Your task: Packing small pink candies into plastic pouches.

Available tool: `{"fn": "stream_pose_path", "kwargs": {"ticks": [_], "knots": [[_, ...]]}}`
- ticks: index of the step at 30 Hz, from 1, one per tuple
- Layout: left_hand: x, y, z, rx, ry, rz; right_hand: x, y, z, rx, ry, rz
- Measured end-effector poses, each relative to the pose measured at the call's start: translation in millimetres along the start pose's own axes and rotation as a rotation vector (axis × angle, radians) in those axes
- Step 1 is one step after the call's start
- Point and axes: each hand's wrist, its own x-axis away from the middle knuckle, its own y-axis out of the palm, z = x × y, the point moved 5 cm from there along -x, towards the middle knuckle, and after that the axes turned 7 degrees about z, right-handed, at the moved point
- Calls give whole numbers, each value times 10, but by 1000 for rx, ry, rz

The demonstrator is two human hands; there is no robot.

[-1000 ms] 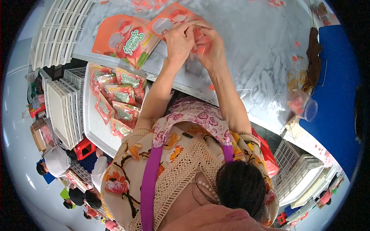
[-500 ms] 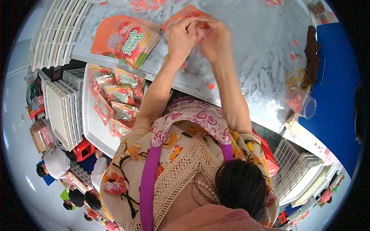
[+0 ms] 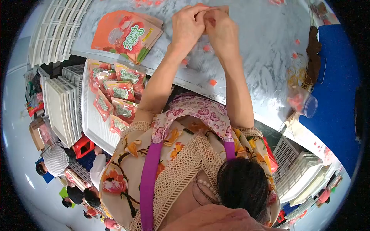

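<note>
Over the far part of the grey table, my left hand (image 3: 188,29) and my right hand (image 3: 224,36) are close together, fingers bent inward. Both are closed on an orange-red pouch (image 3: 209,24), which is mostly hidden behind the fingers; only its edges and a brownish corner show. What lies inside it cannot be made out. To the left of my hands, a stack of flat printed pouches (image 3: 111,32) lies on the table.
A white tray (image 3: 89,119) of filled pouches (image 3: 120,91) stands at the left below the table edge. White crates (image 3: 59,111) are stacked beyond it. Small red pieces (image 3: 212,82) dot the table (image 3: 262,77). A clear tub (image 3: 302,104) lies at the right near rubber bands (image 3: 298,81).
Both hands have moved slightly away and right. The pouch that lay under them is now up between my fingers, and the clear pinkish packet seen in my hands is hidden.
</note>
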Motion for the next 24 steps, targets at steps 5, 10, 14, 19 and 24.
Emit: {"fn": "stream_pose_path", "kwargs": {"ticks": [5,10,14,19,24], "knots": [[-168,-203,166,1,-91,-96,134,-436,-243,-276,-313,169],[-278,-506,367,659,-760,30,1010,-343,412,56,-236,3],[-331,-768,221,282,-417,-90,1444,111,628,283,-233,-148],[-317,-821,86,338,-253,-89,1119,480,458,261,-277,-94],[-295,-875,-110,243,-374,-85,942,751,264,225,-357,-70]]}}
